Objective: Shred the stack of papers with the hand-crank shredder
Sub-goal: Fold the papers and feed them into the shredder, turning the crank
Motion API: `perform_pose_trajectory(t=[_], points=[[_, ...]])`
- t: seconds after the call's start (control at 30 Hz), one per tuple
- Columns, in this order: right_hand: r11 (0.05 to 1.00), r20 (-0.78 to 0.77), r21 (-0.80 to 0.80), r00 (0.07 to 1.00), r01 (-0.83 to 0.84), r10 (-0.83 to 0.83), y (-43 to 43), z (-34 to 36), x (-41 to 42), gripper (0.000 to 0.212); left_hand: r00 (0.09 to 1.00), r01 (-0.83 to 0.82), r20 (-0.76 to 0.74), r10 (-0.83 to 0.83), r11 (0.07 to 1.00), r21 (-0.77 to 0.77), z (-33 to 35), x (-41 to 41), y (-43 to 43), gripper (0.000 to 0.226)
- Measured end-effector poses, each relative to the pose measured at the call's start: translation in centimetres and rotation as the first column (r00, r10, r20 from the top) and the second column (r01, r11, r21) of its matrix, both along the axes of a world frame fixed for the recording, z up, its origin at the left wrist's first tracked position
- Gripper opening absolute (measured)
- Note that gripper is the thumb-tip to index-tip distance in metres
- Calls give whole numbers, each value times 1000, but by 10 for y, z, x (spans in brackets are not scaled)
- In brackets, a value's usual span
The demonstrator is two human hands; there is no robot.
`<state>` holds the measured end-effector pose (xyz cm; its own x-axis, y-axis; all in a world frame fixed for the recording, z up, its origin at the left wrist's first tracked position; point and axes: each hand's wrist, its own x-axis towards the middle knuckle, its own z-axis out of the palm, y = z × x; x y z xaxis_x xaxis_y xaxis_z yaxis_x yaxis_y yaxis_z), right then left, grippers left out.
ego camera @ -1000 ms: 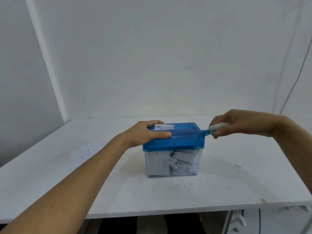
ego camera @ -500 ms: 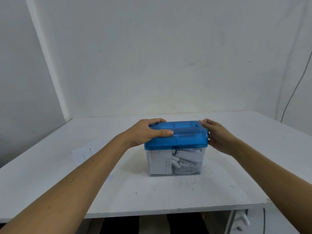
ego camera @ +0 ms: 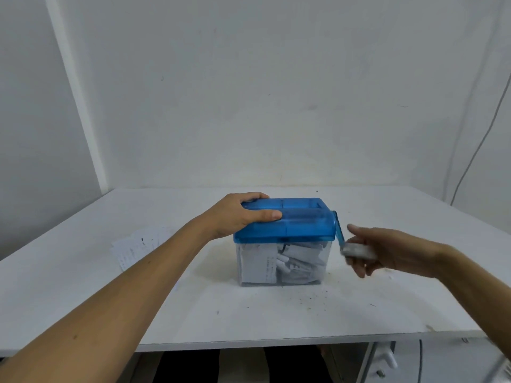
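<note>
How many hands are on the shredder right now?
2. The left hand grips the left end of the blue lid; the right hand holds the white crank handle just right of the lid, blurred by motion.

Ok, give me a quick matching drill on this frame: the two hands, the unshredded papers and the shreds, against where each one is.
Column one
1. left hand
2. right hand
3. fanned papers
4. paper shreds

Column two
A. inside the clear bin
B. on the table, left of the bin
C. at the white crank handle
D. gripping the blue lid

Pairs: 1-D, 2-C, 3-B, 4-A
</note>
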<state>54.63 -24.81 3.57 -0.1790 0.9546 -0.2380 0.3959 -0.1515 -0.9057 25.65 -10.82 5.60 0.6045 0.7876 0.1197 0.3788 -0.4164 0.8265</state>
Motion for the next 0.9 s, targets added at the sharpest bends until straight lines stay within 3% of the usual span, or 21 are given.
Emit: perform_pose_trajectory(t=[0.07,0.17,0.27,0.33,0.43,0.53,0.67,0.77,0.9], points=[[992,12,104,998,-70,69,-6,19,2,60,1000,9,-18,-9,1000,3,1,0,1,60],[970,280,198,957,-140,81,-3,40,-2,46,999,18,-44,-19,1000,-13,3,-1,5,58],[964,325,239,945,-115,32,7,45,-2,44,999,3,-50,-4,1000,-8,4,-3,9,56],[951,234,301,972,-70,-3,13,46,-8,47,997,1,-83,-1,1000,2,6,-7,13,66],[924,-77,371,995,92,-68,25,48,-16,44,979,42,-202,-35,999,28,11,-9,16,81],[888,-162,374,962,267,-220,45,49,-21,42,976,57,-212,-52,998,17,12,-9,16,83],[768,40,438,844,467,-536,80,37,-16,49,972,71,-225,-65,997,20,13,-7,16,77],[769,187,463,800,440,-570,94,36,-21,41,971,63,-232,-58,998,16,13,-8,18,78],[777,259,502,791,380,-554,96,53,-28,27,964,83,-250,-87,996,-26,19,-10,15,70]])
